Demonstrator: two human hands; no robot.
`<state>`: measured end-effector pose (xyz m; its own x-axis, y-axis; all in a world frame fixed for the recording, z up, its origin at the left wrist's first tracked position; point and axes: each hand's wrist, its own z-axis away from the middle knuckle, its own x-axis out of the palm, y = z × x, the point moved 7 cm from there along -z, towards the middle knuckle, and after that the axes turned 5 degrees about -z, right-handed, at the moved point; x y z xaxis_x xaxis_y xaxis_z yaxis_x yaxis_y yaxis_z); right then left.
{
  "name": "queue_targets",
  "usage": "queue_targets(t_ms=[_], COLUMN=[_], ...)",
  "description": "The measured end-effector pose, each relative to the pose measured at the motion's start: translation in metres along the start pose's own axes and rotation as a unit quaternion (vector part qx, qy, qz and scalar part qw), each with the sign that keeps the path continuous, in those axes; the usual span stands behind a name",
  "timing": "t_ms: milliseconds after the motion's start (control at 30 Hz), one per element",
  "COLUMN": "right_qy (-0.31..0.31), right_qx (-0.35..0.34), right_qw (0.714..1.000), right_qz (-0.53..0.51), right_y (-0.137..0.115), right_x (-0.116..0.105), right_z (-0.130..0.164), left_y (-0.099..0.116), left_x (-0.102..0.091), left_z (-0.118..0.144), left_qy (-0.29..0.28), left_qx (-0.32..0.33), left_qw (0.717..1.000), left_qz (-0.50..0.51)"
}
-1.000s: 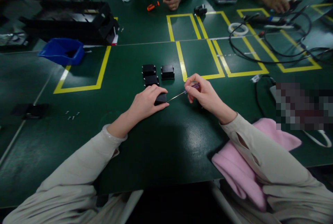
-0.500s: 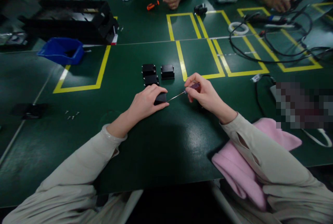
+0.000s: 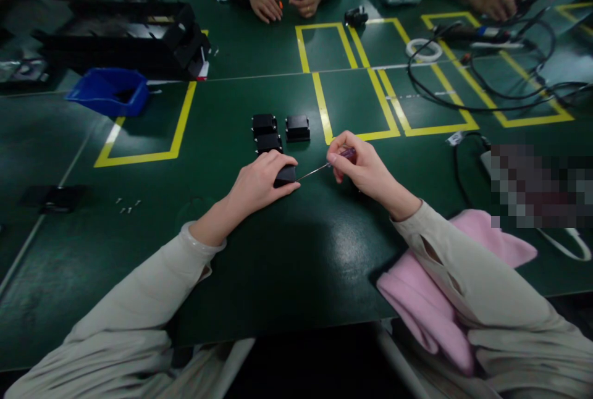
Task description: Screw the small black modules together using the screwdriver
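My left hand is closed around a small black box, pressing it against the green table. In my right hand is a screwdriver with a purplish handle, its thin shaft slanting down to the left. The tip meets the right side of the box by my left thumb; the exact contact point is too small to see. Just beyond my left hand stand more black boxes with shiny screws at their sides: one at the back, one nearer and one to the right.
Several small screws lie at left. A blue bin and a black tray stack are at back left. Cables run at right, above a pink cloth. A co-worker's hands rest across the table.
Across the table, the co-worker's other hand has come in and covers most of the orange tool. My hands, the box and the screwdriver have hardly moved.
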<state>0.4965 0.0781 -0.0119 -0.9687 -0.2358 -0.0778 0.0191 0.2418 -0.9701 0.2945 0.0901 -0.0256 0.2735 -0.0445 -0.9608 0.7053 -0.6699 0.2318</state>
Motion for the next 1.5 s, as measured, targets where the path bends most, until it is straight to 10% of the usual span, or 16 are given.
queue_targets(t_ms=[1500], right_qy=[0.006], right_qx=[0.001], right_qw=[1.0], right_qz=[-0.009], right_y=[0.0033], right_x=[-0.0001], right_z=[-0.0003], left_y=[-0.0022], left_x=[0.0011], left_z=[0.0003], left_qy=[-0.004], left_qx=[-0.007], left_qw=[1.0], left_qz=[0.008])
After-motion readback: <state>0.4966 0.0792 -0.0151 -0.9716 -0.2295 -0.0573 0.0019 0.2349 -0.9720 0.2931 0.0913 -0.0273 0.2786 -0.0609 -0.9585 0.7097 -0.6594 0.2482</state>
